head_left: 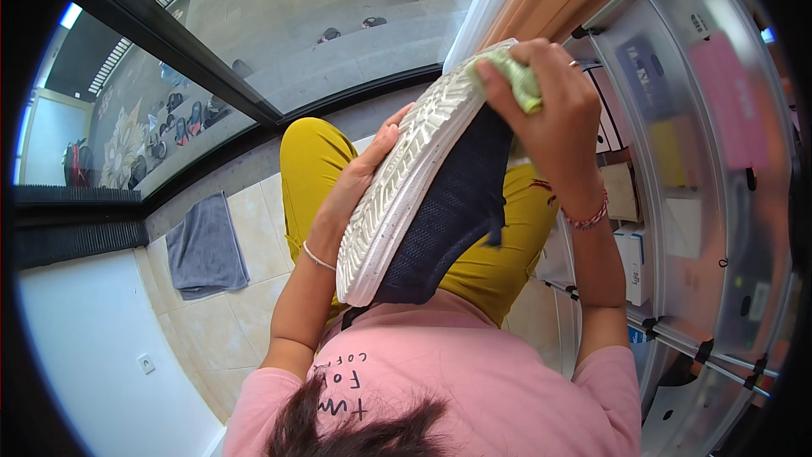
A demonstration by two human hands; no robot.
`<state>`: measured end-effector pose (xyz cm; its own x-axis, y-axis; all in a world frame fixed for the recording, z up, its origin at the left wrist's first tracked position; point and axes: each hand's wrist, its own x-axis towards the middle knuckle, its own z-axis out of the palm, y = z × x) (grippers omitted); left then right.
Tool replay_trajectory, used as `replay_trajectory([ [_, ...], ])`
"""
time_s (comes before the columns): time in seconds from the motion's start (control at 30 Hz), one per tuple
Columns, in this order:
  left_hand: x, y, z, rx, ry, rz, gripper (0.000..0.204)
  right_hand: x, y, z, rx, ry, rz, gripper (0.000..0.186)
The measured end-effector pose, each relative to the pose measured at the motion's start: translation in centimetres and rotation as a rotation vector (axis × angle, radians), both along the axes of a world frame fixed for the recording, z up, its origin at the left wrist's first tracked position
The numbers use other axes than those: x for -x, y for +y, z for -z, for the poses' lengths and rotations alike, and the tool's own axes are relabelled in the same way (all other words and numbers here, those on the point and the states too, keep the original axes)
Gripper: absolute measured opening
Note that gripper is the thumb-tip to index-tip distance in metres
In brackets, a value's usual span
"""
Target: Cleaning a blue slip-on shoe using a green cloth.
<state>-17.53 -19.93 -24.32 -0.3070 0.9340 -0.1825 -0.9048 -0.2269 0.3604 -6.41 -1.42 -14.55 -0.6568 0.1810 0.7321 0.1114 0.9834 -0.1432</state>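
A dark blue knit sneaker (pixel 448 220) with a thick white sole is tilted on its side above my lap, its zigzag tread facing left. My left hand (pixel 370 155) grips the sole's left edge, the fingers partly hidden by the shoe. At the far end of the sole, my right hand (pixel 554 106) is closed on a light green cloth (pixel 518 80), which presses against the sole's tip. A dark lace end hangs from the shoe's right side.
Close on my right stands a rack of translucent plastic storage boxes (pixel 677 144). A grey towel (pixel 207 245) lies on the tiled floor to the left. Ahead is a dark-framed glass door (pixel 211 76), with several shoes outside. A white wall (pixel 118 338) stands at the left.
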Motion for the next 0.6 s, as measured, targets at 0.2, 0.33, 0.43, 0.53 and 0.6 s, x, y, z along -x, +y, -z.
replay_trajectory([
  [0.2,0.3,-0.3,1.5,-0.116,-0.043,0.074,0.051,0.8,0.2,0.9,0.153,-0.004,0.093,0.032],
  [0.33,0.5,-0.2,3.3,-0.181,-0.066,0.062,0.049,-0.3,-6.0,1.1,-0.009,-0.219,-0.281,0.014],
  [0.43,0.3,0.0,1.4,-0.035,-0.070,0.004,0.047,-1.0,-6.3,1.2,0.004,-0.227,-0.374,0.011],
  [0.53,0.5,-0.3,2.0,-0.123,-0.101,0.039,0.047,-0.9,-5.7,0.8,0.006,-0.256,-0.484,0.012],
  [0.6,0.6,-0.1,1.8,-0.049,-0.137,-0.014,0.046,-0.1,-4.3,0.9,-0.039,-0.224,-0.212,0.026],
])
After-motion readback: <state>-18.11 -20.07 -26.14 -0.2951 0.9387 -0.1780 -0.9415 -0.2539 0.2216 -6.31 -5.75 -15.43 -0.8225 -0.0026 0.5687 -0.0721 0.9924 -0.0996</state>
